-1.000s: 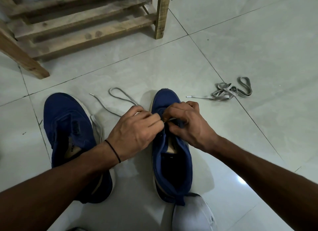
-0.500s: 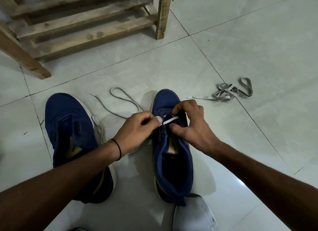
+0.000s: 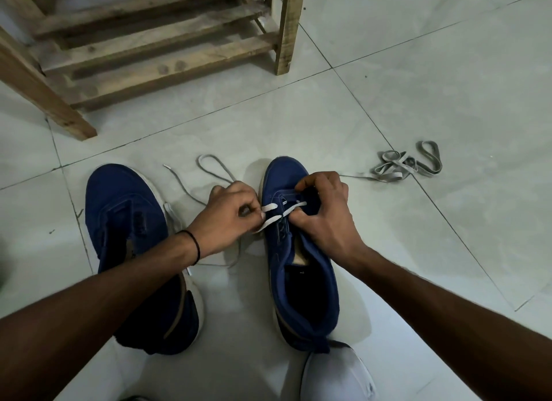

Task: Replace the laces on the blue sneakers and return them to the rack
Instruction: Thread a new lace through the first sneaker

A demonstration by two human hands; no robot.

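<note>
2 blue sneakers stand on the tiled floor [image 3: 448, 72], toes pointing away from the person, well short of the wooden rack [image 3: 167, 54] at the top left. The person works on the sneaker on the right [image 3: 301, 299], which sits between the forearms. The other sneaker [image 3: 125, 218] stands just beside it to the left, partly under the left forearm.

The left hand [image 3: 230, 218] is curled, and its fingers [image 3: 254, 211] pinch a white lace [image 3: 270, 221] right beside the eyelets. 2 short white strands run from that pinch across the front of the tongue. The rest of this lace trails over the floor behind the left hand, forming a loop [image 3: 215, 165] between the 2 toes. A black band [image 3: 194, 245] circles the left wrist.

The right hand [image 3: 328, 221] grips the upper of the same sneaker, its fingers [image 3: 310, 182] curled over the far eyelet flap and its thumb pressed near the lace holes.

A bundled grey lace [image 3: 406, 166] lies on the floor well to the right, with 1 thin end reaching toward the sneaker's toe. Something white and rounded [image 3: 334, 373] sits at the bottom edge, touching the sneaker's heel; what it is cannot be told.
</note>
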